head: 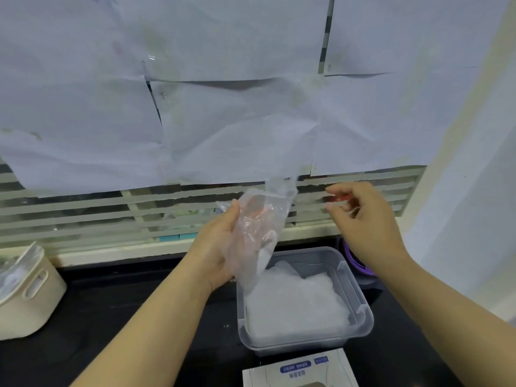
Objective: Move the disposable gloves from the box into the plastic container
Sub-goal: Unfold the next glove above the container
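Note:
My left hand (220, 244) holds a clear, crumpled disposable glove (258, 233) up above the back left corner of the plastic container (360, 300). The glove hangs down toward the container and stretches up past the window ledge. Inside the clear container lies a white heap of gloves (296, 303). My right hand (365, 219) hovers to the right of the held glove, fingers loosely curled, with nothing visibly in it. The white glove box (298, 370) with a blue label lies at the bottom edge, just in front of the container.
A black countertop (111, 317) carries everything. A cream storage bin (28, 289) stands at the left edge. A purple round object (357, 261) sits behind the container on the right. Paper sheets cover the window behind, and a wall closes the right side.

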A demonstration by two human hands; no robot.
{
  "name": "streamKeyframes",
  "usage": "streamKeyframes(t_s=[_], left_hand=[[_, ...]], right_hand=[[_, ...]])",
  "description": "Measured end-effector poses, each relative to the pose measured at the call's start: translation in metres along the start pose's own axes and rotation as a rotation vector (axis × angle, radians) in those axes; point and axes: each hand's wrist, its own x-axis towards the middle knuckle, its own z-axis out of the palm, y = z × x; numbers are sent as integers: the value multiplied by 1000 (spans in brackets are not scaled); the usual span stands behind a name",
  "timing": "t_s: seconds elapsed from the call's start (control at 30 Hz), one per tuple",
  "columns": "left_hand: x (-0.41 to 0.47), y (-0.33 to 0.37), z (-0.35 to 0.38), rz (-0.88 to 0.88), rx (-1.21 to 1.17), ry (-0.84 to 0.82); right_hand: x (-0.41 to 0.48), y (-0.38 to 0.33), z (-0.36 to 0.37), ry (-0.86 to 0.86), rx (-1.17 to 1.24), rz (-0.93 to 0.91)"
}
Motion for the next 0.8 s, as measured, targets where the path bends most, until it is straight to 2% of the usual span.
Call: streamKeyframes(t_s=[0.03,0.13,0.2,0.47,0.57,0.7,0.8], left_hand=[[1,-1,2,29,-6,3],[1,-5,10,30,-12,-31],[-1,-8,16,8,-6,-77],[7,-16,8,7,20,-218],[9,-17,7,13,-18,-276],[15,-22,6,14,10,-265],[18,-26,3,-13,5,-275]], right_hand=[[-6,-9,3,-41,5,-38],[-22,-33,21,-391,-57,-149],[-23,-37,35,-509,-65,-188],[-10,-27,48,-509,-34,-95],[-7,-20,47,-468,48,2],[-7,-11,43,-456,198,106],[-12,-8,41,-524,184,62]])
